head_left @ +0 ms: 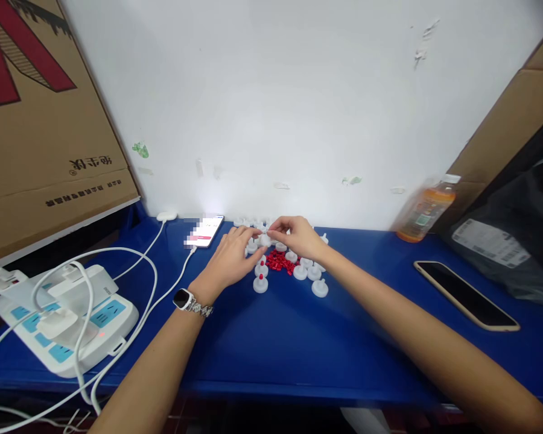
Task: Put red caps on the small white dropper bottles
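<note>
On the blue table (289, 337), far from me near the wall, lies a cluster of small white round plastic parts (314, 274) around a pile of tiny red pieces (278, 261). Two white parts (260, 282) nearer me carry a red piece on top. My left hand (233, 256), with a watch on its wrist, and my right hand (296, 235) meet over the cluster. Their fingertips pinch one white part (265, 240) between them.
A white power strip (66, 316) with chargers and white cables sits at the left. A lit phone (206, 231) leans by the wall. A dark phone (466, 294) lies at the right, an orange drink bottle (428, 208) and cardboard behind it.
</note>
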Tool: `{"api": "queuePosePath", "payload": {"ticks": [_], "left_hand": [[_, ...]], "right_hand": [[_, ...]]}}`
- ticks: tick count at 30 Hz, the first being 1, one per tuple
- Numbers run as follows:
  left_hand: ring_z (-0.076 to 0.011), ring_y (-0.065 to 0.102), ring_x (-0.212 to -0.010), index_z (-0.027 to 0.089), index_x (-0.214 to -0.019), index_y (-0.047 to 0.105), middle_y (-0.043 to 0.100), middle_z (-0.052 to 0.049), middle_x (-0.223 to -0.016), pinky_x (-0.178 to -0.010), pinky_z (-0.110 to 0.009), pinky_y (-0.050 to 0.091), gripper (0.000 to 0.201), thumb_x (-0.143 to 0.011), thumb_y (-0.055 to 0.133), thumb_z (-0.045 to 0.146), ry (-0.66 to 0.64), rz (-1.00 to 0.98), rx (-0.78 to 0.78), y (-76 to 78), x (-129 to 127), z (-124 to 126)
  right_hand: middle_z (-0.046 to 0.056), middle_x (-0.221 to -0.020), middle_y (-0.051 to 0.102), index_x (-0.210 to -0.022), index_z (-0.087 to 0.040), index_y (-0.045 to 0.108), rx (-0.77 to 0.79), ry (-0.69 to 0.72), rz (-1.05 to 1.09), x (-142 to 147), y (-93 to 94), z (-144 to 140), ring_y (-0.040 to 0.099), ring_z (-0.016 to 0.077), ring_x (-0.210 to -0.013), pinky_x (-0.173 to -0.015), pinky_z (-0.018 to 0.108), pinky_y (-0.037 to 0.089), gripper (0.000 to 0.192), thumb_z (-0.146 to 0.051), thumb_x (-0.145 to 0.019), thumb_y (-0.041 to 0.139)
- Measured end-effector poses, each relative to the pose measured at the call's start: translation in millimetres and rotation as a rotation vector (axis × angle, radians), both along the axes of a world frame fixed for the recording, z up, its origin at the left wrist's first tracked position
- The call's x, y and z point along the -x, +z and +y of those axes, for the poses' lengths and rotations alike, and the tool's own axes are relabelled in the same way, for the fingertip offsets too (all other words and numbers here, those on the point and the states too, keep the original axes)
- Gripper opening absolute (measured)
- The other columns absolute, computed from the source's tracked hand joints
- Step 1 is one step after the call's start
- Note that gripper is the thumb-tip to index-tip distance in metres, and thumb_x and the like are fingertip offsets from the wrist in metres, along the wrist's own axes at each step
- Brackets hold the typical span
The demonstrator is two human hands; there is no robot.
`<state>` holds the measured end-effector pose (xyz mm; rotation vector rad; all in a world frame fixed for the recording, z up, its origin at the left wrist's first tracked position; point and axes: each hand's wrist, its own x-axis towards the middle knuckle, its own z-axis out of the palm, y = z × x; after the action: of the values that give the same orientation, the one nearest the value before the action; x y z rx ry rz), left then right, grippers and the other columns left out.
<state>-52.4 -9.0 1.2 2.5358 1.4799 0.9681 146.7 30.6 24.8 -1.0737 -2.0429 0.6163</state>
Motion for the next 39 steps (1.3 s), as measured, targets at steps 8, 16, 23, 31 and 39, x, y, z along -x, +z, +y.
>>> {"api": "queuePosePath", "payload": {"ticks": [8, 16, 23, 31, 39], "left_hand": [[-0.0227, 0.060, -0.090, 0.023, -0.118, 0.059, 0.066, -0.005, -0.100, -0.081, -0.037, 0.047, 0.034, -0.098, 0.044, 0.046, -0.167, -0.012, 0.107, 4.9, -12, -11], [-0.0244, 0.057, -0.098, 0.023, -0.120, 0.059, 0.067, -0.006, -0.114, -0.086, -0.039, 0.048, 0.033, -0.097, 0.045, 0.042, -0.180, 0.010, 0.098, 8.1, -13, -15], [-0.0244, 0.057, -0.099, 0.022, -0.121, 0.057, 0.065, -0.007, -0.112, -0.090, -0.042, 0.048, 0.032, -0.097, 0.044, 0.039, -0.197, 0.031, 0.089, 6.6, -15, -15], [-0.0245, 0.055, -0.107, 0.023, -0.129, 0.051, 0.061, -0.009, -0.116, -0.097, -0.043, 0.046, 0.037, -0.101, 0.037, 0.042, -0.256, 0.006, 0.074, 4.1, -20, -16], [-0.0240, 0.052, -0.112, 0.025, -0.135, 0.048, 0.060, -0.008, -0.118, -0.101, -0.042, 0.043, 0.039, -0.102, 0.038, 0.042, -0.271, -0.017, 0.035, 6.4, -21, -18]], "right_hand": [[0.002, -0.080, 0.066, -0.093, -0.018, 0.067, -0.130, -0.009, -0.167, -28, -17.4, -44, 0.056, 0.0161, -0.075, -0.074, 0.031, 0.040, 0.014, -0.029, -0.087, 0.060], [0.007, -0.087, 0.063, -0.082, -0.018, 0.067, -0.299, 0.019, -0.753, -36, -20.5, -52, 0.053, 0.0225, -0.089, -0.083, 0.038, 0.031, 0.010, -0.026, -0.086, 0.064], [0.005, -0.088, 0.069, -0.081, -0.019, 0.067, -0.201, 0.002, -0.354, -36, -27.8, -44, 0.059, 0.0209, -0.090, -0.085, 0.037, 0.038, 0.010, -0.023, -0.087, 0.060], [0.004, -0.075, 0.071, -0.084, -0.016, 0.070, 0.227, 0.024, 0.570, -22, -33.4, -38, 0.063, 0.0157, -0.068, -0.066, 0.028, 0.049, 0.033, -0.049, -0.076, 0.073], [0.003, -0.073, 0.068, -0.084, -0.016, 0.072, 0.249, -0.018, 0.627, -22, -29.7, -40, 0.058, 0.0134, -0.065, -0.063, 0.027, 0.046, 0.037, -0.053, -0.074, 0.073]]}}
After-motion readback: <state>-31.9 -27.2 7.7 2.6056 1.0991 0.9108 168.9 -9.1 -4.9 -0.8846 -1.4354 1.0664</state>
